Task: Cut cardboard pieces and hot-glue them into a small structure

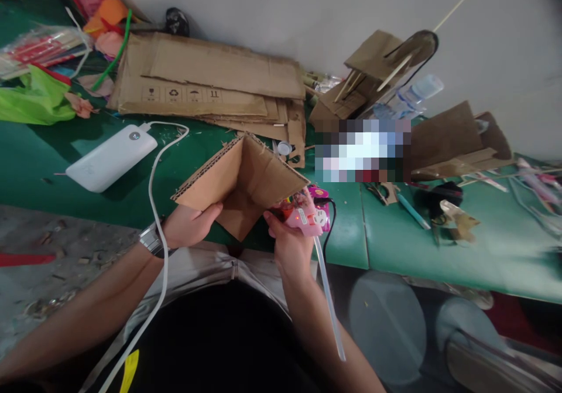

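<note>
My left hand [189, 224] grips the near left wall of an open cardboard box form [246, 176], thumb on its edge, a watch on that wrist. My right hand [290, 243] is closed round a pink hot glue gun [305, 212], with its nozzle at the box's right wall. A clear glue stick [328, 293] sticks out of the gun's back toward me, and a black cord leaves the gun on the right. The box rests over the near edge of the green table [395, 235].
A white power bank [110, 157] with a white cable lies left of the box. Flattened cardboard sheets [206, 79] lie behind it, and more cardboard pieces with sticks [377, 71] stand at the back right. Scissors, a pen and scraps are on the right. Plastic bags lie far left.
</note>
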Demonstrator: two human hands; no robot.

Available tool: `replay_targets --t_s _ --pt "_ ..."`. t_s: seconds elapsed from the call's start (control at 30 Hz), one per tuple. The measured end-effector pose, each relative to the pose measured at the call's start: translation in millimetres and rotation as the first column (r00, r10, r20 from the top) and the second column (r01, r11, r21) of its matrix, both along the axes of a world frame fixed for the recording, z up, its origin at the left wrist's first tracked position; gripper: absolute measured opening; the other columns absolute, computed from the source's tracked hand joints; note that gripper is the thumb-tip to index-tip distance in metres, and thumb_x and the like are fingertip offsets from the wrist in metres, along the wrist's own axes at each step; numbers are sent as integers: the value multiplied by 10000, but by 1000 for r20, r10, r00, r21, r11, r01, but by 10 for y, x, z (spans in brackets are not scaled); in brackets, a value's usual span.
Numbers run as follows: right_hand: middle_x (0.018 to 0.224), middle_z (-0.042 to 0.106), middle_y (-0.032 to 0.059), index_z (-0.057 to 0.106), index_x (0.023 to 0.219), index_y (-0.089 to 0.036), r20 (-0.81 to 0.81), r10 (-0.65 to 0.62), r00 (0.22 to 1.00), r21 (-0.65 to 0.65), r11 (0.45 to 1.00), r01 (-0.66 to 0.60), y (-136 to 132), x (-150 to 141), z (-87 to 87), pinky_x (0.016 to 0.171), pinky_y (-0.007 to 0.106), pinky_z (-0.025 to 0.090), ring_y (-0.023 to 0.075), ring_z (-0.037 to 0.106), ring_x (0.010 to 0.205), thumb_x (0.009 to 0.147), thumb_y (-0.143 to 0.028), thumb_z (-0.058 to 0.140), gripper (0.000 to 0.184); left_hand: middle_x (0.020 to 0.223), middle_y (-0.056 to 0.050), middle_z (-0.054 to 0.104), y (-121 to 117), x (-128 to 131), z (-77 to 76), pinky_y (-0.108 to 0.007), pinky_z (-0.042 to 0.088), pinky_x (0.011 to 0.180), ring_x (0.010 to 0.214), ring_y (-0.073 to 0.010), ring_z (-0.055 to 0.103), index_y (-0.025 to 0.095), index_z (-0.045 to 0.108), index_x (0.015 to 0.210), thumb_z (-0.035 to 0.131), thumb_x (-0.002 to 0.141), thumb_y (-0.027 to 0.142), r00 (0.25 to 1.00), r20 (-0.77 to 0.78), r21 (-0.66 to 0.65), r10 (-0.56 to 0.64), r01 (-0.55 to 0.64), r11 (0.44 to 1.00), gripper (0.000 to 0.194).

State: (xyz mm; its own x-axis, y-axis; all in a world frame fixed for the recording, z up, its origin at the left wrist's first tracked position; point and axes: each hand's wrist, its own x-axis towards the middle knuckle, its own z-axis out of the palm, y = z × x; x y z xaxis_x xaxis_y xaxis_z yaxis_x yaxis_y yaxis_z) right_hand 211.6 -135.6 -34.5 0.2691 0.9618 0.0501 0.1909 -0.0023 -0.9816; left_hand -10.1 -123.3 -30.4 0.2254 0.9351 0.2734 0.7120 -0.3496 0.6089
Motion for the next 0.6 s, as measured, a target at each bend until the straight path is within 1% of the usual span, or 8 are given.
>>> replay_targets --t_s 0.07,0.17,0.3,0.4,0.5,0.6 --pt "980 748 38 593 1352 -250 -45 -10 999 -62 998 7 17 -14 -4 592 310 569 220 705 796 804 -304 784 583 999 -95 804 -2 1 0 -536 419 1231 1344 -340 617 260 757 847 434 992 350 1000 4 -5 3 -3 1000 365" --pt "949 743 28 606 1333 -245 -78 -31 996 -108 994 23 38 -18 -8 595 309 565 205 688 761 791 -321 795 579 979 -87 805 -3 2 9 -525 435 1219 1334 -334 622 265 754 832 431 999 343 1000 -2 -11 -2 2 1000 371" --pt "928 737 8 624 1278 -255 -131 -53 990 -163 986 32 55 -16 21 515 247 496 170 657 697 762 -329 827 560 982 -99 809 -3 -3 13 -511 466 1194 1263 -333 674 244 768 894 418 1013 347 999 -40 29 -13 15 999 384" --pt "919 739 21 646 1253 -235 -180 -73 981 -209 977 34 51 -12 67 461 224 446 156 628 654 742 -336 845 558 1056 -99 816 -9 -9 -13 -515 462 1200 1259 -336 683 234 782 988 421 1016 363 999 -38 32 -10 11 999 385" --pt "939 744 16 601 1365 -254 -267 -74 961 -230 973 11 42 5 136 444 212 428 146 607 638 722 -335 870 701 1168 -86 806 -17 -13 -53 -535 416 1234 1315 -347 648 230 780 1092 442 1006 368 1000 -25 13 18 -17 1000 376" --pt "956 742 -4 506 1481 -319 -347 -55 936 -191 981 -13 44 27 228 429 194 389 144 604 648 715 -310 882 854 1222 -85 793 -17 -17 -83 -529 387 1254 1333 -342 637 222 772 1140 439 1006 359 999 -40 24 21 -20 1000 384"
